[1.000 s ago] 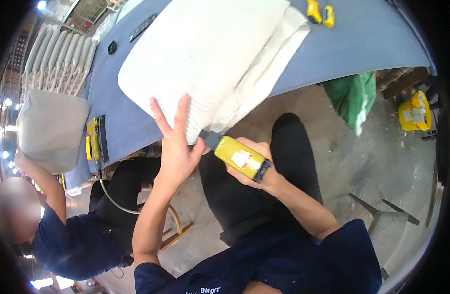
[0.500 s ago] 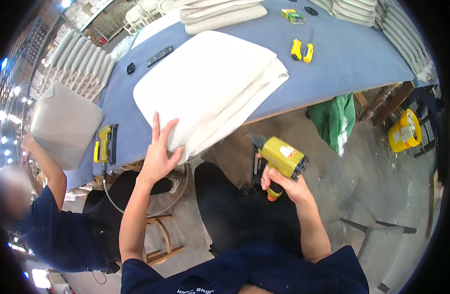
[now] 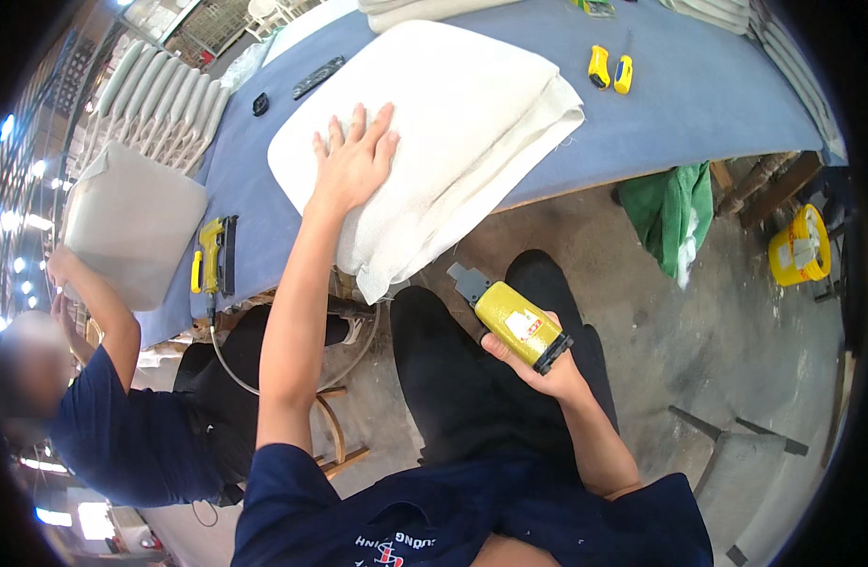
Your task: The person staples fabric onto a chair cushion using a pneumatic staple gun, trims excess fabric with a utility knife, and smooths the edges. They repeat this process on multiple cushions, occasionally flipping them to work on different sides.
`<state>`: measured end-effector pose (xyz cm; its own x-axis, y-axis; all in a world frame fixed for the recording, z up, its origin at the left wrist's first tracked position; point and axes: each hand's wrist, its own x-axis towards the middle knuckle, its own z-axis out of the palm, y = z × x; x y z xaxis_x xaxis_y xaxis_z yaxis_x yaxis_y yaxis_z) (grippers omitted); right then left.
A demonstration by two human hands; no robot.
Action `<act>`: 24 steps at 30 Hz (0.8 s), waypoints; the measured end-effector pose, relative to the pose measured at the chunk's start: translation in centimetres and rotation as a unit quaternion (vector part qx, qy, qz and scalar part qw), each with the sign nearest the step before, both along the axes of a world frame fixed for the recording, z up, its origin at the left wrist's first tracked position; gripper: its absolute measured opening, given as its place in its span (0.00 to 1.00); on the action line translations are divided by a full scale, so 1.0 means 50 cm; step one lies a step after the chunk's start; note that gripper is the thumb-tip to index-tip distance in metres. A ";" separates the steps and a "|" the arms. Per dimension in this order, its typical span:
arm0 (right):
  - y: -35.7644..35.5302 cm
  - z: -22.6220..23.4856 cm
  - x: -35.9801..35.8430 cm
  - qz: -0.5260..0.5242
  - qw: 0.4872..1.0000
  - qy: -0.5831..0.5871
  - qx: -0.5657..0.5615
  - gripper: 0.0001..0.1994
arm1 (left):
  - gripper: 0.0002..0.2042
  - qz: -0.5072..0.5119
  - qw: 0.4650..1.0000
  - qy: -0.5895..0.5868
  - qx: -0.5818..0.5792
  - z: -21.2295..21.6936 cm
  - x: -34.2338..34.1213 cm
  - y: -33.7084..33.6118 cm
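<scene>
My left hand (image 3: 354, 161) lies flat, fingers spread, on a cream fabric-covered cushion (image 3: 453, 123) that rests on the blue-covered table (image 3: 717, 104) and overhangs its near edge. My right hand (image 3: 538, 364) grips a yellow pneumatic staple gun (image 3: 511, 317) below the table edge, over my dark trousers, its grey nose pointing up toward the cushion's hanging corner.
A second yellow stapler (image 3: 212, 255) with a hose lies at the table's left edge. Two small yellow tools (image 3: 610, 71) sit beyond the cushion. A co-worker (image 3: 103, 397) at left holds a grey cushion (image 3: 132, 222). Stacked cushions (image 3: 165, 104), green cloth (image 3: 684, 213), a yellow bucket (image 3: 800, 246).
My left hand slid from the cushion's near edge up onto its top. My right hand turned the staple gun and lowered it toward my lap.
</scene>
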<state>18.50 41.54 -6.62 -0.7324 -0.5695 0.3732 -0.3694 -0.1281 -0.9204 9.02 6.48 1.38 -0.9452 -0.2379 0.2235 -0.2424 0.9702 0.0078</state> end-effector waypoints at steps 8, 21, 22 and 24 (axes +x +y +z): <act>-0.084 -0.062 -0.037 -0.110 0.991 -0.060 -0.040 0.10 | 0.27 -0.036 0.996 -0.014 -0.077 0.003 0.074 0.085; -0.147 -0.066 -0.128 -0.059 0.997 -0.037 -0.040 0.16 | 0.34 -0.089 0.980 -0.052 -0.172 -0.010 0.121 0.161; -0.148 -0.066 -0.132 -0.055 0.997 -0.033 -0.037 0.17 | 0.35 -0.090 0.981 -0.053 -0.166 -0.010 0.123 0.162; -0.153 -0.067 -0.140 -0.048 0.998 -0.023 -0.031 0.19 | 0.37 -0.089 0.980 -0.062 -0.170 -0.009 0.124 0.162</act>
<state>11.50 33.89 -9.98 -0.7996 -0.4725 0.3706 -0.3409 -0.1509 -0.9279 15.21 14.60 0.93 -0.9897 0.0014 0.1429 -0.0479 0.9388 -0.3411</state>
